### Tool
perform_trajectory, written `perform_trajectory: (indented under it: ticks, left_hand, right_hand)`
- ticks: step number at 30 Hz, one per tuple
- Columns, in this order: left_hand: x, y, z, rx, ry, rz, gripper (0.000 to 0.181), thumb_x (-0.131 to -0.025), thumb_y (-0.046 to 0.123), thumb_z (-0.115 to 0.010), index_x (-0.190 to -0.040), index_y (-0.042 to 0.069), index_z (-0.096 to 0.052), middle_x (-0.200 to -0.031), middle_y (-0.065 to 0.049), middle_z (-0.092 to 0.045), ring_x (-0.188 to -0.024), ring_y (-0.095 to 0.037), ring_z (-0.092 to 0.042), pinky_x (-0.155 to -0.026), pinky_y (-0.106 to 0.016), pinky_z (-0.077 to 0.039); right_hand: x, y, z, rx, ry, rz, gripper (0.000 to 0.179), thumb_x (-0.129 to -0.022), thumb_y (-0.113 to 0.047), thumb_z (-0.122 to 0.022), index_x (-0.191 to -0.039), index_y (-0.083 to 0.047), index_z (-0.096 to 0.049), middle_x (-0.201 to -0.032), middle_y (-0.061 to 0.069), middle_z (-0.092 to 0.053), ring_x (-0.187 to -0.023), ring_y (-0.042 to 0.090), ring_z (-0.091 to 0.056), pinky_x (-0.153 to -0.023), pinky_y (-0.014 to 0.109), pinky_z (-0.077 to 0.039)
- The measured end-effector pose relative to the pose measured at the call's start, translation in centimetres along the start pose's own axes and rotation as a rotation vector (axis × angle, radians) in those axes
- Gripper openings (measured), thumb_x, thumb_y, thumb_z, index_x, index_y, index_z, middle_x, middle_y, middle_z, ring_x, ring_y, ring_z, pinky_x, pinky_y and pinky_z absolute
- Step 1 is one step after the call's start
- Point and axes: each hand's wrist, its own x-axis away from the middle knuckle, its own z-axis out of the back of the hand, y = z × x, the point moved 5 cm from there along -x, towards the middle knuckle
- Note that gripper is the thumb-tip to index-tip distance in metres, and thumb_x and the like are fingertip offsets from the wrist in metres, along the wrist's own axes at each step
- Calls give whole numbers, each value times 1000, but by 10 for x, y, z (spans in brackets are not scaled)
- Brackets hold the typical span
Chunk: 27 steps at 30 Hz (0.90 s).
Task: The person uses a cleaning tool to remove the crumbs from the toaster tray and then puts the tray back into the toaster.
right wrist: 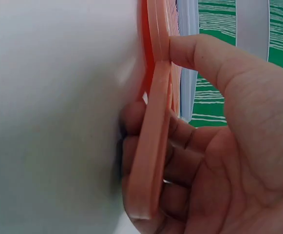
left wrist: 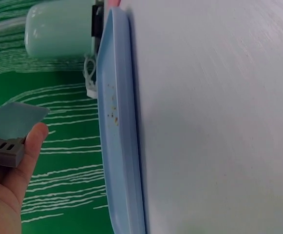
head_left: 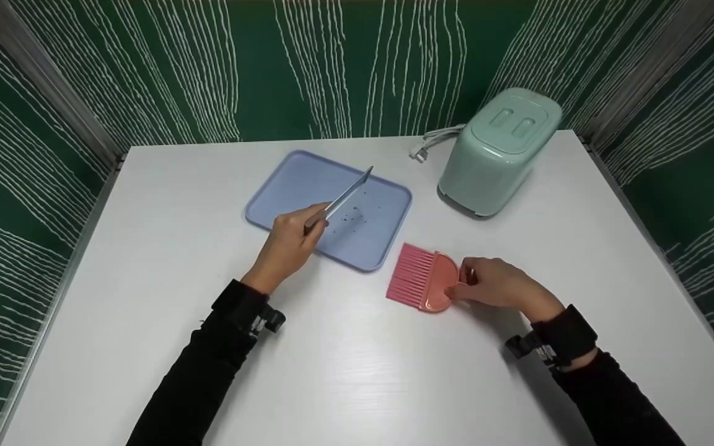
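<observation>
You are holding two tools at the blue tray (head_left: 282,198), with loose crumbs lying on its floor. Your left hand (head_left: 289,241) is gripping the grey handle of the knife (head_left: 348,193), fingers curled round it, and the blade is angling up and away over the tray, clear of its floor. Your right hand (head_left: 496,282) is pinching the rounded end of the pink brush (head_left: 422,279), thumb on top and fingers tucked under; the brush is lying flat on the white surface (head_left: 357,371), just beside the tray's near corner, bristles pointing toward the tray.

Judged from this layout, the step in hand is readying both tools to clear the crumbs. The next move probably calls for bringing the brush onto the tray and keeping the blade tip away from the brush hand.

Both forearms are reaching forward from the near edge, wrists low, and the left is crossing the tray's near rim. The mint-green appliance (head_left: 496,152) is standing beyond the tray, well apart from both hands, with its cord (head_left: 434,141) trailing behind.
</observation>
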Motion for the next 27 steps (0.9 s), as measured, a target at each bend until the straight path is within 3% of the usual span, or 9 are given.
perform_trajectory:
  ticks: [8, 16, 22, 27]
  left_hand:
    - [-1, 1, -2, 18, 42, -6, 31, -108, 6, -61, -136, -3, -71, -112, -19, -80, -94, -26, -78, -76, -37, -62]
    - [-4, 1, -1, 60, 80, 14, 31, -109, 8, -60, -135, -5, -71, -115, -20, -77, -94, -23, -79, -70, -25, -56]
    - [-7, 1, -5, 227, 92, 57, 33, -111, 6, -54, -135, -12, -67, -113, -24, -67, -98, -29, -81, -81, -25, -64]
    - [-11, 2, -10, 373, 109, 96, 30, -112, 7, -55, -130, -13, -68, -113, -24, -65, -97, -33, -81, -84, -27, -65]
  right_hand:
    - [2, -6, -5, -14, 42, 9, 31, -95, -37, -76, -96, -11, -60, -75, 0, -56, -70, 16, -53, -61, 31, -42]
    - [0, -7, -8, -25, 43, 8, 29, -94, -34, -77, -92, -10, -61, -77, 1, -56, -72, 17, -54, -63, 31, -43]
    - [2, -9, -7, -34, 48, 8, 30, -94, -34, -78, -91, -11, -60, -76, 1, -55, -72, 18, -53, -61, 31, -43]
    - [3, -10, -4, -61, 53, 13, 38, -94, -41, -79, -101, -10, -59, -73, 0, -55, -65, 16, -54, -58, 31, -43]
